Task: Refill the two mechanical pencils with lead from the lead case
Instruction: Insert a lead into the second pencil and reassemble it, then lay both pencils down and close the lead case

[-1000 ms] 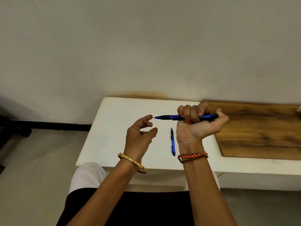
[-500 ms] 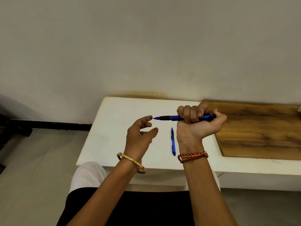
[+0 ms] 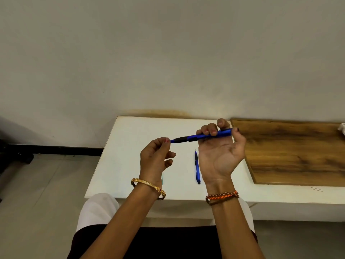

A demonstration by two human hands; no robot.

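Blue pencil in right hand, tip at left hand.

Single head-worn, wide-angle view, facing forward and downward from above the lap; hands close to the lens, bench and wall beyond.

**Occluded / cropped / unresolved items**

Held pencil: mid-barrel is covered by the curled fingers of the right hand; rear end is masked by the thumb. Tip contact w/ left hand fingertips cannot be resolved; any lead there is too small to be seen. A thin greenish object is mostly hidden behind the left wrist; ID not possible. White object is cut by the right edge. Wooden board is cropped at the right edge.
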